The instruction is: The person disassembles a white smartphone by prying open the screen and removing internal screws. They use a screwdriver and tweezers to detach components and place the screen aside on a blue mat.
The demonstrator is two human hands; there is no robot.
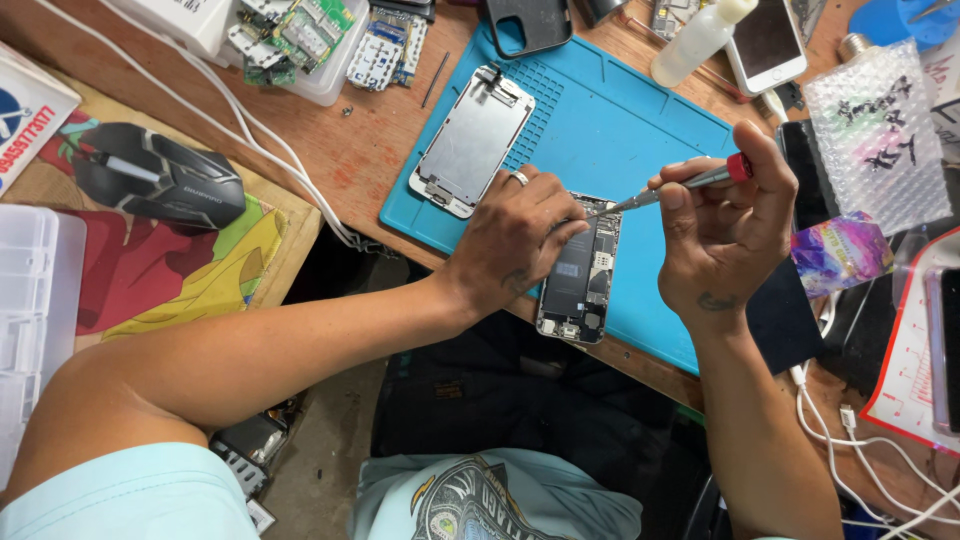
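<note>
Cluttered wooden counter [350, 150] fills the view, with a blue work mat [640, 130] laid across its middle. An opened phone body [580, 275] lies on the near edge of the mat, its insides facing up. The left hand [515, 240] is curled over the phone's left side, fingers pressing it down, a ring on one finger. The right hand [725, 235] is closed around a screwdriver [680, 188] with a red collar, pinched between thumb and fingers; its tip meets the upper end of the phone, just beside the left fingertips. A detached screen panel [472, 140] lies back-up on the mat's far left corner, apart from the phone. Off the mat sit a black computer mouse [160, 178] on a colourful pad, white cables [260, 140], loose circuit boards [300, 40], a small white bottle [700, 38] and a white phone [765, 42].
</note>
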